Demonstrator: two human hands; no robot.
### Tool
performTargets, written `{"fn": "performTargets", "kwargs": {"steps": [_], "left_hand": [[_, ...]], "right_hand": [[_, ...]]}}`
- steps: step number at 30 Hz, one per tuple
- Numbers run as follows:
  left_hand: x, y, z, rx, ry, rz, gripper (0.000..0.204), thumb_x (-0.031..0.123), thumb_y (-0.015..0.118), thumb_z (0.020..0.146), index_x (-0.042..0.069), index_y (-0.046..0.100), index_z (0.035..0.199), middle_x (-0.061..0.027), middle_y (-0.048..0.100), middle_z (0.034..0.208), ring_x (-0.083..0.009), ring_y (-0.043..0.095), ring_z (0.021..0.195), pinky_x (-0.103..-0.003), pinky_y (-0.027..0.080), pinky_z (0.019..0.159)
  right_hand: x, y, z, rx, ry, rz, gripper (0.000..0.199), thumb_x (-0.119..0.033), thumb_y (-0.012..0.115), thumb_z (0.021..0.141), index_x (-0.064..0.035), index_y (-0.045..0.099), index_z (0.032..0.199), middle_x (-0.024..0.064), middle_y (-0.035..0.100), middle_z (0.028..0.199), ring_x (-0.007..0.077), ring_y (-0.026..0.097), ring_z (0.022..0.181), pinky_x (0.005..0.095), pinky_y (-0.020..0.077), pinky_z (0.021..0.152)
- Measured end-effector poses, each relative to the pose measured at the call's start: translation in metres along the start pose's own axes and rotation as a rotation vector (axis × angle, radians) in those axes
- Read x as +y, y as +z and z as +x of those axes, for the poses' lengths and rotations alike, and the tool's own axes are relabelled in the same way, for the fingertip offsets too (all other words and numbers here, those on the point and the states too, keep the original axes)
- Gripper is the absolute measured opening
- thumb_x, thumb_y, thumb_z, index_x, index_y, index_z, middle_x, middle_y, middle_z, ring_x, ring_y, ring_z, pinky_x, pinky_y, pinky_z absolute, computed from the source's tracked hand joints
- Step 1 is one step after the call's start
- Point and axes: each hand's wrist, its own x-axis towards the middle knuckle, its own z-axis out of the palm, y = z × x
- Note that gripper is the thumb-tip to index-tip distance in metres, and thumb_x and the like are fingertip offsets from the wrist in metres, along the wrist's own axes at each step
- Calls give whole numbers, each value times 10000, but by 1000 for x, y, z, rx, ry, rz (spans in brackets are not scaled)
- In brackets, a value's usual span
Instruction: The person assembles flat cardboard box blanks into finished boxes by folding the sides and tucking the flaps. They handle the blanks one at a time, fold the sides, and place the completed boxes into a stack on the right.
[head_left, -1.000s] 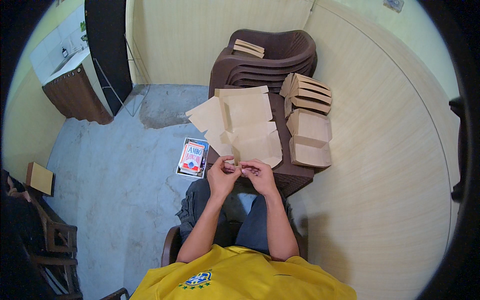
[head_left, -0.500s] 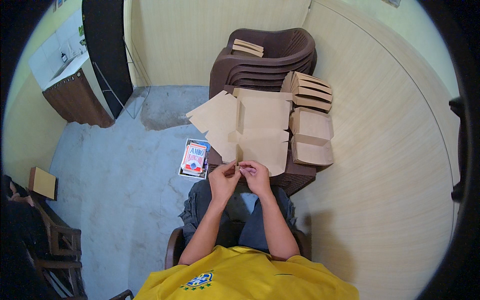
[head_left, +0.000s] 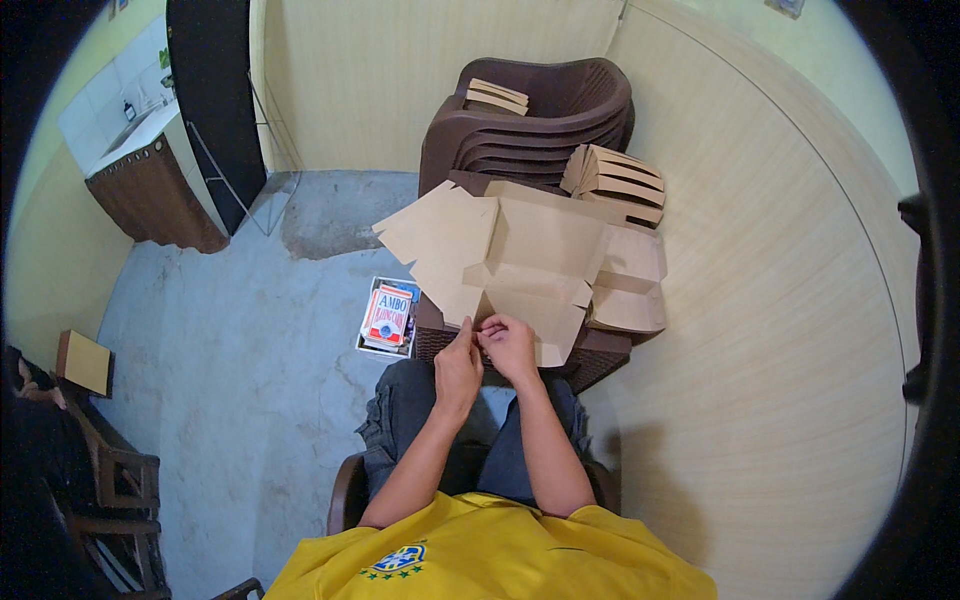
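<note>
A flat brown cardboard box blank (head_left: 520, 255) lies unfolded on a dark brown stool (head_left: 600, 352) in front of my knees. My left hand (head_left: 458, 362) and my right hand (head_left: 508, 345) meet at its near edge, both pinching a small flap there. To the right of the blank sit two folded brown boxes (head_left: 630, 285), and behind them leans a stack of flat box blanks (head_left: 615, 178).
A stack of dark brown plastic chairs (head_left: 545, 115) stands behind the stool, with flat blanks on the seat. A small open box with a red and white packet (head_left: 386, 318) lies on the grey floor to the left. A wood-panelled wall runs along the right; wooden chairs (head_left: 110, 480) stand lower left.
The view has shifted slightly, so the blank sits a little more to the right. My hands stay together at its near edge, working the flap.
</note>
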Motion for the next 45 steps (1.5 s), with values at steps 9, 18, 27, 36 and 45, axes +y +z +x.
{"fn": "performTargets", "kwargs": {"steps": [9,18,27,36,45], "left_hand": [[2,-7,-4,60,191,-46,708,-14,721,894,43,556,1580,-271,749,1184,-393,776,972,-436,621,856],[-42,3,50,161,-361,-929,252,113,745,1021,-34,617,1181,-158,749,1164,-194,754,981,-316,623,867],[-21,-9,33,-122,-202,-498,308,47,764,980,-15,723,1279,-154,811,1175,-178,776,1081,-314,611,925],[-26,1,19,134,-338,-490,383,-19,762,943,-6,722,1324,-102,783,1004,-132,731,880,-300,599,813],[-19,3,32,61,-536,-854,384,40,758,956,-10,726,1336,-27,747,926,-98,653,793,-240,524,737]], "right_hand": [[-32,6,11,190,-287,395,313,-86,825,905,-7,722,1190,74,738,1005,176,717,845,328,609,750],[-29,14,-5,136,-325,-126,151,-141,777,931,4,784,973,176,773,940,324,772,819,409,619,784],[-20,16,12,114,10,268,229,-204,764,1012,24,740,1012,164,777,897,258,759,771,365,615,740],[-28,15,36,142,-1,82,219,-146,731,1048,67,706,1005,136,747,862,202,779,734,334,633,640],[-11,2,-4,95,-256,-112,93,-106,769,912,-16,787,931,165,767,961,287,758,871,409,582,782]]}}
